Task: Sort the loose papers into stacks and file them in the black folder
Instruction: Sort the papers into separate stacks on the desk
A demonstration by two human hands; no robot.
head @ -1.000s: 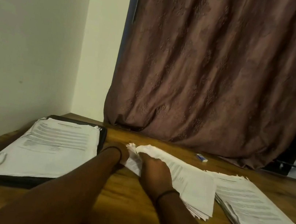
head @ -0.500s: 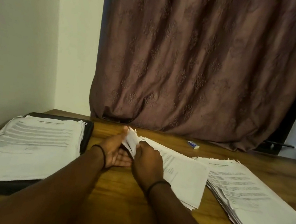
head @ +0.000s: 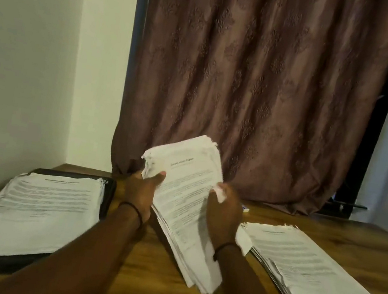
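Now I am holding the middle stack (head: 188,196) tilted over the table (head: 327,224), my left hand (head: 139,194) and right hand (head: 224,216) gripping its sides; a first pile (head: 48,208) is lying on the black folder (head: 108,197), a second pile (head: 308,269) waiting unfiled.

Wears a thin, dark, cord-like band (head: 132,209) round the left wrist, sitting close to the skin just behind the left hand (head: 140,194) and showing as a narrow curved line across the back of the wrist. Wears a second thin dark band (head: 223,248) of the same kind round the right wrist, behind the right hand (head: 224,216), seen as a shorter arc. Cannot tell the material of either: elastic, cord or thread. Shows both forearms (head: 91,252) bare from the wrists down to the lower edge of view, blurred and dim there. Shows a short, pale thumbnail (head: 163,174) on the left thumb, catching the light.
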